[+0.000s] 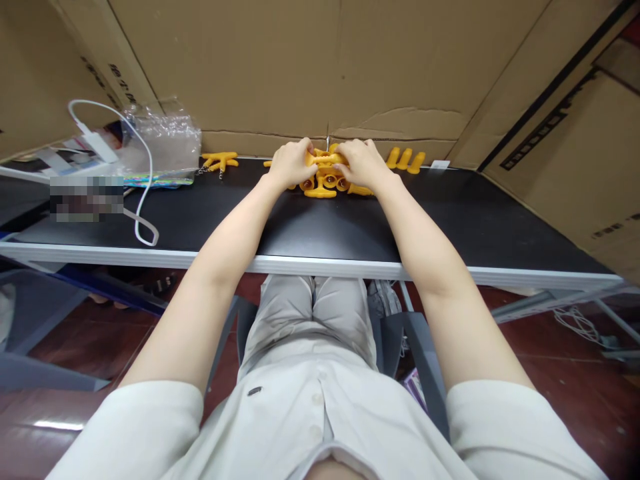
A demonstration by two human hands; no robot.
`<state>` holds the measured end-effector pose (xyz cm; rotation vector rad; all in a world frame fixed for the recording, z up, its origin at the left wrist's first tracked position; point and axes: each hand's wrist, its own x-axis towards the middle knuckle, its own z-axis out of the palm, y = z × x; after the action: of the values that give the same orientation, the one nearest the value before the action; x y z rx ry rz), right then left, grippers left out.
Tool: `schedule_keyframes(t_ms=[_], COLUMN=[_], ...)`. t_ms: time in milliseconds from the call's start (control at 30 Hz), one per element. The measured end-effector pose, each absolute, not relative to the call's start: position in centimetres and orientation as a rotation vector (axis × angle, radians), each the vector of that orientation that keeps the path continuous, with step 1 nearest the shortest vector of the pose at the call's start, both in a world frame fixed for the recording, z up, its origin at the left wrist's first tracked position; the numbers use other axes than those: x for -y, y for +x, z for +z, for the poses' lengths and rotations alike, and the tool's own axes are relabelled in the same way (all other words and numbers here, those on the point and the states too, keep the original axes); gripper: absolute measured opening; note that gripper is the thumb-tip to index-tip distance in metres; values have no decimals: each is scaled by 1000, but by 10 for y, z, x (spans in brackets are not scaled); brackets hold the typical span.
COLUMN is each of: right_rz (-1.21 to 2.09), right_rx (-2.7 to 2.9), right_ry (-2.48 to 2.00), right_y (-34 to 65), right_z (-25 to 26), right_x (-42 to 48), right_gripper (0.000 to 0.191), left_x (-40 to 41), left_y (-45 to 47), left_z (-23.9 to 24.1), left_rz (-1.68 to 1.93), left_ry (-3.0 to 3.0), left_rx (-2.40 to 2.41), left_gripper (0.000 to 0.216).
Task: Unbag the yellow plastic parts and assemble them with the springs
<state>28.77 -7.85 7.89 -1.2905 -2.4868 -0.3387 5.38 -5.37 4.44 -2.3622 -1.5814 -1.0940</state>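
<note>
My left hand (pixel 291 163) and my right hand (pixel 367 162) are closed on opposite ends of one yellow corkscrew (pixel 326 159). Its wavy handle lies crosswise between my fingers, and a thin metal tip (pixel 328 139) points up behind it. Just below, several yellow plastic pieces lie in a pile on the table, among them a T-shaped handle (pixel 320 193) and round hollow sleeves (pixel 330 181). My fingers cover part of this pile. To the left lie yellow corkscrews (pixel 219 160) with metal spirals showing. Several yellow sleeves (pixel 404 160) stand to the right of my right hand.
A black table (pixel 450 220) with a metal front edge (pixel 330 267) is backed by cardboard walls (pixel 400 67). At the left are a clear plastic bag (pixel 163 143), a white cable (pixel 150 180) with a white plug, and a blurred-out patch. A small white card (pixel 440 165) lies at the right.
</note>
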Motion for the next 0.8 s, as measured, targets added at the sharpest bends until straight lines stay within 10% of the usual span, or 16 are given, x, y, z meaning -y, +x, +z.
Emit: schedule_keyframes(t_ms=[800], right_rz=[-257], right_rx=[2481], right_ry=[-1231], right_y=[289], right_z=[75], right_x=[75], right_gripper=[50], left_x=[68], left_y=[56], left_z=[53], left_rz=[-1030], left_ry=[-2349], left_rx=[1620], left_gripper=[42])
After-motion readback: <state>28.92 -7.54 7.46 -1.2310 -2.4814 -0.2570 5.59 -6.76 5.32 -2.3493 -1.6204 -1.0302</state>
